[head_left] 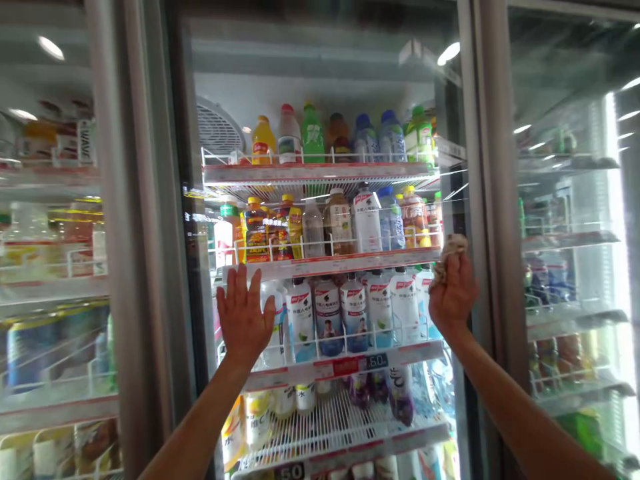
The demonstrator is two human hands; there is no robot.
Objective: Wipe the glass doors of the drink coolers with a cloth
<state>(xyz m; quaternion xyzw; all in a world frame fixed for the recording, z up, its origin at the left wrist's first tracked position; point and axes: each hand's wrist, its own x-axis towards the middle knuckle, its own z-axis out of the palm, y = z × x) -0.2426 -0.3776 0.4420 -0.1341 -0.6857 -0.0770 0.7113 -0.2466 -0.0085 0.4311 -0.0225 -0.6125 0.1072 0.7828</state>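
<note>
Left hand flat on the glass door of a drinks cooler, left fingers spread wide. Right hand near the door's right edge, right fingers curled around a crumpled cloth, probably a rag; glare makes it hard to tell. Bottled drinks stand on wire shelves behind the glass.

Bright reflected lights glare across the glass doors.
</note>
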